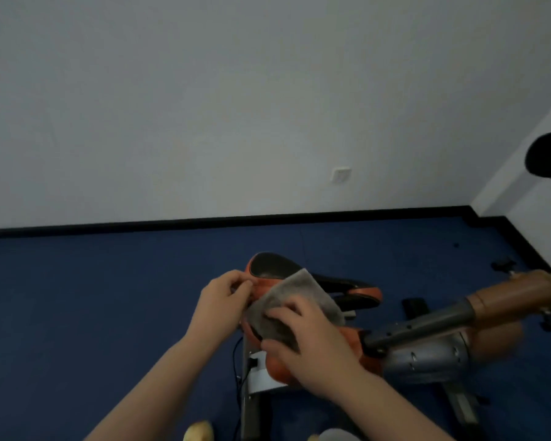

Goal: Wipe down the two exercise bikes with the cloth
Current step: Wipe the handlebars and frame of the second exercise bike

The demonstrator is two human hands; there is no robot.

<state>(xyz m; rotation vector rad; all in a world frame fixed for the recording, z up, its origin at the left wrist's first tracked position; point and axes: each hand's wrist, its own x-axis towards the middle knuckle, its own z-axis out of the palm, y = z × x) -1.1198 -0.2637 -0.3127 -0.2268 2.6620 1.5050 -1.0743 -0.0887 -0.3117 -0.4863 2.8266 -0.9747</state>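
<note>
An orange and black exercise bike saddle (277, 265) stands low in the middle of the head view. A grey cloth (295, 294) lies draped over its near half. My right hand (303, 342) lies on the cloth, its fingers bent over the fabric and pressing it to the saddle. My left hand (223, 297) grips the saddle's left edge with curled fingers. The bike's grey and orange frame (427, 348) runs off to the right. A black rounded part (547, 160), perhaps of a second bike, shows at the right edge.
Blue floor (109, 297) spreads around the bike, bounded by a black skirting (204, 222) and a pale wall with a socket (341, 175). A black cable (237, 377) hangs beside the seat post. Small dark items (414, 305) lie on the floor to the right.
</note>
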